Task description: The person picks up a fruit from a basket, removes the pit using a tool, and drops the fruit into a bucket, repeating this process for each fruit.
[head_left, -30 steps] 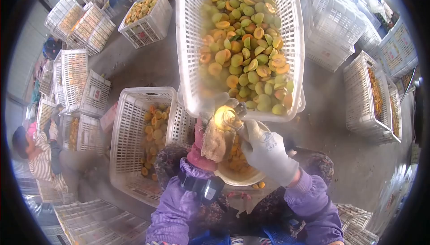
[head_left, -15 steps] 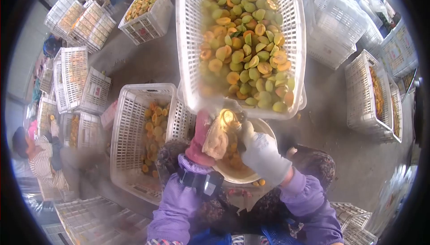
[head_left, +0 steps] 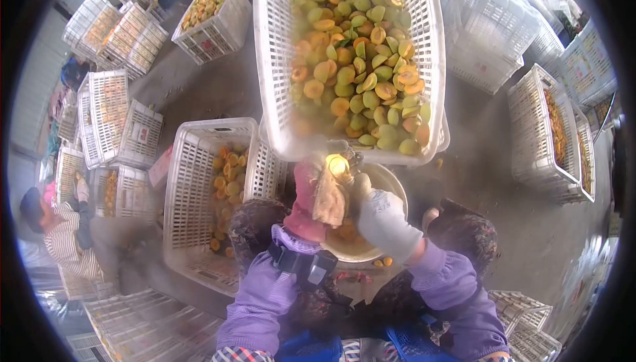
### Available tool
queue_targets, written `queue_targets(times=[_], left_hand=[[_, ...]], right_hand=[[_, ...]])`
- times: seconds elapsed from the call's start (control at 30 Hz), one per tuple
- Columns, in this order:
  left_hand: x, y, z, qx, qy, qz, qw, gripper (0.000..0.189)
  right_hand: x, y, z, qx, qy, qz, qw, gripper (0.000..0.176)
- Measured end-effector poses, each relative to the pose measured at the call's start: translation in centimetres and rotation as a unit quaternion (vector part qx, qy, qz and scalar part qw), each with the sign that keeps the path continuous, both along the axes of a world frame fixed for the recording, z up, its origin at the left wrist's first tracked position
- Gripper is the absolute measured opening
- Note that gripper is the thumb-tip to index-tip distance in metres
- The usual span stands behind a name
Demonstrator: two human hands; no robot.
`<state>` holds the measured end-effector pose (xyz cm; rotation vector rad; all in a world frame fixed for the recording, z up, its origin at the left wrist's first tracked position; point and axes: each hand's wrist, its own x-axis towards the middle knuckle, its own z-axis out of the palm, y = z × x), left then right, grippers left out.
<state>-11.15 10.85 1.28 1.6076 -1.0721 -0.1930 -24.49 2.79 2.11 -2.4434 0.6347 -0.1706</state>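
In the middle of the head view, my left hand [head_left: 318, 196], in a pink glove with a tan palm, is closed around a bright yellow-orange apricot half [head_left: 337, 165]. Close on its right is my right hand [head_left: 385, 221] in a white glove, fingers curled toward the fruit. Whatever those fingers grip is too small and blurred to make out. Beneath both hands stands a round pale bucket [head_left: 395, 190] with orange fruit pieces inside. Just beyond them, a large white crate [head_left: 434, 51] holds many green and orange apricot halves [head_left: 371, 64].
To my left, a white crate [head_left: 182, 196] contains orange fruit halves [head_left: 228, 176]. Stacked crates [head_left: 109, 117] line the left side, near a person in a striped top [head_left: 73, 243]. Filled crates [head_left: 546, 137] stand at right. A few pieces [head_left: 382, 262] lie beside the bucket.
The whole view has shifted slightly, with the large crate a little higher. My left hand has turned a bit and holds the fruit more upright; my right hand stays beside it.
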Motion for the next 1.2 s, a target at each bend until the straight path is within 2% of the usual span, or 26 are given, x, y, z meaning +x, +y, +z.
queue_targets(times=[0.03,0.07,0.13,0.2,0.27,0.33,0.37,0.43,0.47,0.57,0.6,0.67,0.73,0.83,0.87,0.97,1.0,1.07,1.13,1.2], left_hand=[[-0.2,-1.0,1.1,-0.024,0.044,0.011,0.999,0.014],[0.1,-1.3,1.3,-0.005,0.202,-0.016,0.979,0.021],[0.5,-1.4,2.6,-0.019,0.405,-0.087,0.910,0.029],[0.6,-1.6,4.2,-0.082,0.501,-0.175,0.844,0.033],[1.1,-1.7,3.2,-0.039,0.447,-0.142,0.882,0.034],[0.9,-1.6,3.4,-0.043,0.409,-0.136,0.901,0.037],[0.8,-1.6,3.5,-0.044,0.390,-0.133,0.910,0.038],[0.0,-2.5,4.2,-0.130,0.442,-0.179,0.869,0.039],[-1.1,-2.3,4.4,-0.180,0.302,-0.127,0.928,0.033],[-0.9,-2.1,5.8,-0.159,0.598,-0.143,0.773,0.036],[-1.0,-2.3,5.6,-0.071,0.332,-0.103,0.935,0.043],[-0.7,-2.2,5.2,-0.096,0.496,-0.132,0.853,0.041],[-1.0,-2.1,6.1,-0.119,0.615,-0.164,0.762,0.038],[-0.8,-2.2,5.9,-0.137,0.647,-0.208,0.720,0.036],[-0.8,-2.1,5.6,-0.132,0.649,-0.205,0.721,0.036],[-0.8,-2.2,5.0,-0.121,0.649,-0.204,0.723,0.035],[-0.8,-2.0,3.6,-0.093,0.543,-0.160,0.819,0.035],[-1.2,-1.8,4.2,-0.042,0.502,-0.118,0.856,0.036],[-1.3,-1.1,4.2,0.033,0.370,-0.101,0.923,0.029],[-0.4,0.4,3.2,0.103,0.129,-0.102,0.981,0.030]], right_hand=[[0.0,0.3,0.3,0.022,-0.012,-0.007,1.000,0.048],[0.0,0.5,1.1,0.042,-0.024,-0.013,0.999,0.046],[0.0,0.4,3.2,0.120,-0.032,0.000,0.992,0.043],[-0.1,-0.4,5.6,0.232,-0.021,0.036,0.972,0.041],[-0.4,-1.4,6.3,0.181,-0.020,0.111,0.977,0.038],[-0.6,-1.3,4.9,0.199,-0.121,0.077,0.970,0.028],[-0.6,-1.3,4.6,0.170,-0.141,0.071,0.973,0.027],[-0.7,-1.5,3.9,0.111,-0.163,0.049,0.979,0.027],[-0.7,-1.7,3.3,0.084,-0.166,0.033,0.982,0.028],[-0.8,-1.3,3.8,0.084,-0.055,0.012,0.995,0.036],[-0.8,-0.9,4.1,0.121,-0.049,0.011,0.991,0.029],[-0.8,-0.7,5.3,0.189,-0.029,0.015,0.981,0.017],[-1.5,-1.3,6.1,0.219,-0.038,0.088,0.971,0.013],[-1.6,-2.4,8.5,0.292,0.000,0.103,0.951,0.020],[-1.5,-2.8,8.9,0.322,0.025,0.094,0.942,0.026],[-1.2,-3.7,9.2,0.347,0.132,0.109,0.922,0.027],[-1.6,-3.0,6.8,0.236,0.052,0.112,0.964,0.028],[-2.0,-2.7,4.0,0.182,-0.008,0.142,0.973,0.028],[-2.3,-2.0,4.5,0.257,-0.031,0.129,0.957,0.028],[-2.3,-1.9,6.2,0.434,-0.012,0.088,0.896,0.029]])
